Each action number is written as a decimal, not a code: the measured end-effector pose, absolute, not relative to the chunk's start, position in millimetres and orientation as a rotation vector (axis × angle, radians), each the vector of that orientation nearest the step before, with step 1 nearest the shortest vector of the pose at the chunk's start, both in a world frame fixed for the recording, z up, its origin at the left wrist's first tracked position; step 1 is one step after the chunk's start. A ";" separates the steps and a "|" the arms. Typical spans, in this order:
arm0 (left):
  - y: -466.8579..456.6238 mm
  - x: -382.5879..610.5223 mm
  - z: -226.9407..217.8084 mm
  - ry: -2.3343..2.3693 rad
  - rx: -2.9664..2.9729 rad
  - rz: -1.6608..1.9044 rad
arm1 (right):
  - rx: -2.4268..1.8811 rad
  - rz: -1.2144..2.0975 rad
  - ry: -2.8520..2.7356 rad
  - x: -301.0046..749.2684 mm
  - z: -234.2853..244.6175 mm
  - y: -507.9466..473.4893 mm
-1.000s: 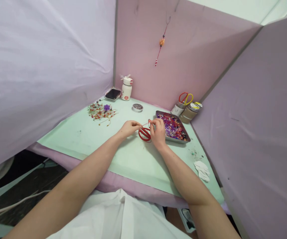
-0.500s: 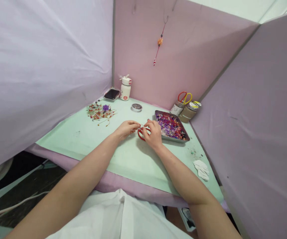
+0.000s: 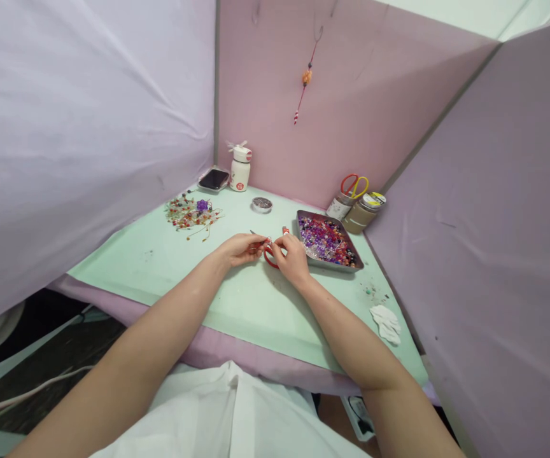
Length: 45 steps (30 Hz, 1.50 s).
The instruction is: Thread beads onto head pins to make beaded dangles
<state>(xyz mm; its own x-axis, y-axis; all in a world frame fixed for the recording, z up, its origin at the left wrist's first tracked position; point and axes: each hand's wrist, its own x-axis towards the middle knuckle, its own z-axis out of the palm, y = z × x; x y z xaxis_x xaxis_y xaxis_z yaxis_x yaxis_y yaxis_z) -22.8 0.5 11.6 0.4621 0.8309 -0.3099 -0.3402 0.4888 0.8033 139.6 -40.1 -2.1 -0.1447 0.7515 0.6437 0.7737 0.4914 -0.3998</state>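
Close together at the middle of the table, my two hands work on a thin dark-red cord (image 3: 269, 240). My left hand (image 3: 245, 249) pinches it between thumb and fingertips. My right hand (image 3: 293, 256) is closed at the cord's other side, its fingertips nearly meeting the left ones. Beneath them lies a pair of scissors with red handles (image 3: 270, 258); its pointed tip shows beyond my left fingers and the rest is partly hidden. Just behind my right fingers, a small red and white object (image 3: 285, 230) sticks out. Fine detail of the cord is too small to make out.
A metal tray (image 3: 337, 268) of purple and red beads stands right of my hands. Beaded strands (image 3: 191, 216) lie at left. Behind are a phone (image 3: 214, 179), white bottle (image 3: 240, 173), small round container (image 3: 261, 205) and two jars (image 3: 365, 213). White crumpled cloth (image 3: 386, 323) lies right.
My left hand has lowered and turned slightly, and the scissors' tip now shows past its fingers. My right fingers have shifted a little, uncovering more of the red and white object.
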 end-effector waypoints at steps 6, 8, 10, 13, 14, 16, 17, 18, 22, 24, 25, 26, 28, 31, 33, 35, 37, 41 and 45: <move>1.3 -22.2 11.7 0.790 0.657 0.830 | -1.253 -0.027 -1.899 140.0 -1.9 -39.9; 1.8 -21.9 11.0 0.783 0.655 0.833 | -1.258 -0.030 -1.901 140.3 -1.8 -39.8; 2.4 -21.9 10.2 0.778 0.658 0.832 | -1.260 -0.034 -1.904 140.4 -1.9 -39.7; 2.9 -21.9 9.6 0.783 0.661 0.837 | -1.256 -0.038 -1.906 140.2 -2.5 -39.4; 2.9 -21.9 9.6 0.789 0.664 0.840 | -1.256 -0.037 -1.907 140.1 -2.8 -39.2; 2.5 -21.9 9.8 0.796 0.679 0.843 | -1.257 -0.034 -1.909 139.9 -3.2 -39.0; 2.2 -21.9 10.0 0.795 0.694 0.841 | -1.258 -0.030 -1.911 139.8 -3.4 -38.9; 1.8 -21.9 10.1 0.795 0.714 0.838 | -1.257 -0.027 -1.912 139.7 -3.5 -38.8; -0.3 -21.8 11.0 0.803 0.815 0.834 | -1.238 -0.019 -1.916 139.5 -4.9 -38.1; -0.8 -21.7 11.5 0.822 0.845 0.846 | -1.220 -0.017 -1.929 139.2 -6.3 -37.3; -0.7 -21.7 11.8 0.832 0.850 0.860 | -1.211 -0.013 -1.940 138.9 -7.1 -36.8; -0.5 -21.7 12.0 0.844 0.849 0.880 | -1.204 -0.008 -1.949 138.6 -8.0 -36.4; 0.0 -21.8 12.4 0.871 0.841 0.939 | -1.191 0.007 -1.972 137.8 -9.3 -35.7; -0.3 -21.9 12.8 0.918 0.897 1.022 | -1.161 0.028 -2.025 136.9 -9.8 -35.7; -1.7 -21.6 13.1 0.978 1.044 1.067 | -1.139 0.018 -2.050 137.1 -8.7 -36.2; -3.0 -20.9 13.0 1.056 1.262 1.121 | -1.127 -0.012 -2.045 138.1 -6.8 -36.8; -3.2 -20.2 12.0 1.105 1.493 1.153 | -1.115 -0.040 -2.018 139.8 -4.7 -37.0; 0.4 -20.1 6.2 1.075 1.862 1.110 | -1.070 -0.025 -1.935 143.1 -2.6 -35.7; 3.6 -21.0 0.8 1.006 2.028 1.085 | -1.098 0.193 -1.838 143.8 -3.6 -33.6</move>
